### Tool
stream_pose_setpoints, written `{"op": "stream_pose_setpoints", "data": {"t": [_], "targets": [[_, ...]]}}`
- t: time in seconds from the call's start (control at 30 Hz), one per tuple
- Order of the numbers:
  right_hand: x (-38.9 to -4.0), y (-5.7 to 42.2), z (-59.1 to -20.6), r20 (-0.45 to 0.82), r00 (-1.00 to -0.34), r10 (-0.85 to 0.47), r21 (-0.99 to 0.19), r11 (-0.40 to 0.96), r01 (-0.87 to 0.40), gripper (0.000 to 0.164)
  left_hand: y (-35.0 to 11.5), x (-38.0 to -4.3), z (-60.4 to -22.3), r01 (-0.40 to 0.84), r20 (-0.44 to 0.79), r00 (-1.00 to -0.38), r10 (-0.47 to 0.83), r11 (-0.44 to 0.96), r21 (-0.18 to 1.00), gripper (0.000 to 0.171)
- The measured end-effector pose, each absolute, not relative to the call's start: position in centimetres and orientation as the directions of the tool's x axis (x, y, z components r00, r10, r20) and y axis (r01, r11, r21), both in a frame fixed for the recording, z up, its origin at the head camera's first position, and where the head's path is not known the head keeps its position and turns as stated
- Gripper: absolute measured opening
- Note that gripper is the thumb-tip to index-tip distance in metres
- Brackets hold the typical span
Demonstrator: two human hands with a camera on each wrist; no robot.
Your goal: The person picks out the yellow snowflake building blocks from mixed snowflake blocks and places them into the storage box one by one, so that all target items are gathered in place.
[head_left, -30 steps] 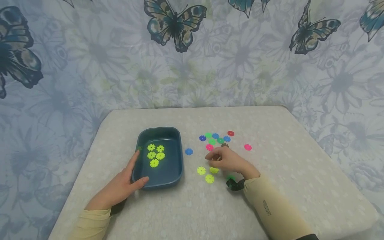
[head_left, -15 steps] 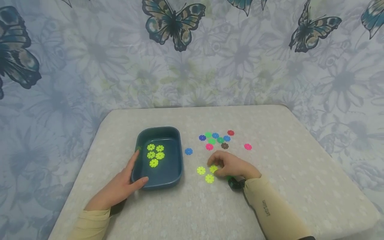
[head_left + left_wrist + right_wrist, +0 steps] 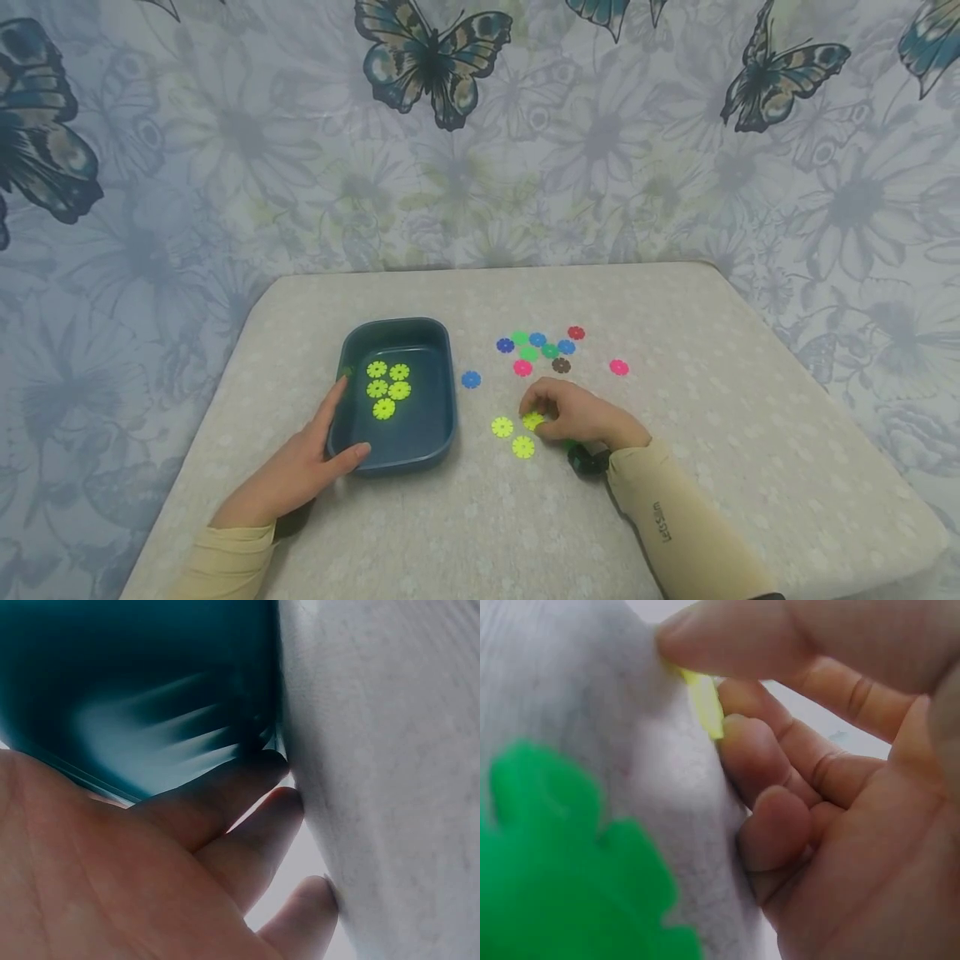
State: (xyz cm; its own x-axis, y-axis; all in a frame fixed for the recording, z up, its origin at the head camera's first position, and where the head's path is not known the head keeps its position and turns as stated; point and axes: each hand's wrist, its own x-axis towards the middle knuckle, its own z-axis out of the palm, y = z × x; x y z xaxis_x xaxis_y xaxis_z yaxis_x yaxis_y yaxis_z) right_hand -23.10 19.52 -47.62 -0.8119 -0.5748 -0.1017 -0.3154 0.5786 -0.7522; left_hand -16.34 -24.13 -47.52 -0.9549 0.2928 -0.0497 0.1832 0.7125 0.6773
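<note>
A dark teal tray [image 3: 438, 454] stands on the table with several yellow flower-shaped discs [image 3: 384, 408] lying flat inside. My left hand [image 3: 292, 471] rests on its left side with fingers fairly straight: the index finger lies along the rim, the thumb over the near left corner. In the left wrist view, the other fingertips [image 3: 281, 817] touch the tabletop beside the tray wall. My right hand [image 3: 581, 412] is at a yellow flower-shaped disc [image 3: 533, 421] on the table. In the right wrist view, thumb and fingers pinch that disc [image 3: 703, 701], which is tilted. Two other yellow discs [image 3: 502, 427] lie close by.
Behind the right hand lies a loose group of green, blue, pink, red and brown discs [image 3: 550, 351]. A blue disc [image 3: 471, 380] sits near the tray's right wall, and a pink one [image 3: 618, 367] lies farther right. A green disc [image 3: 577, 862] is under the right wrist.
My right hand has come down and slightly nearer to me, onto a yellow disc. The brown disc behind it now shows fully. Left hand and tray have stayed put.
</note>
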Motion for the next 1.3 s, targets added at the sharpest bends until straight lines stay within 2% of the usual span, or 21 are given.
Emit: {"op": "stream_pose_setpoints", "data": {"t": [0.5, 0.97, 1.3], "targets": [[-22.91, 19.62, -47.81, -0.071, -0.841, -0.537, -0.688, 0.637, -0.348, 0.027, -23.98, -16.36, -47.47, 0.172, -0.065, -0.954, 0.292, 0.715, 0.677, 0.100], [-23.13, 19.35, -48.17, -0.018, -0.838, -0.546, -0.618, 0.665, -0.420, 0.033, -23.96, -16.39, -47.11, 0.184, -0.053, -0.954, 0.296, 0.715, 0.674, 0.101], [-22.88, 18.94, -47.82, -0.008, -0.843, -0.538, -0.600, 0.677, -0.427, 0.032, -24.07, -16.40, -47.04, 0.196, -0.048, -0.949, 0.311, 0.704, 0.682, 0.101]]}}
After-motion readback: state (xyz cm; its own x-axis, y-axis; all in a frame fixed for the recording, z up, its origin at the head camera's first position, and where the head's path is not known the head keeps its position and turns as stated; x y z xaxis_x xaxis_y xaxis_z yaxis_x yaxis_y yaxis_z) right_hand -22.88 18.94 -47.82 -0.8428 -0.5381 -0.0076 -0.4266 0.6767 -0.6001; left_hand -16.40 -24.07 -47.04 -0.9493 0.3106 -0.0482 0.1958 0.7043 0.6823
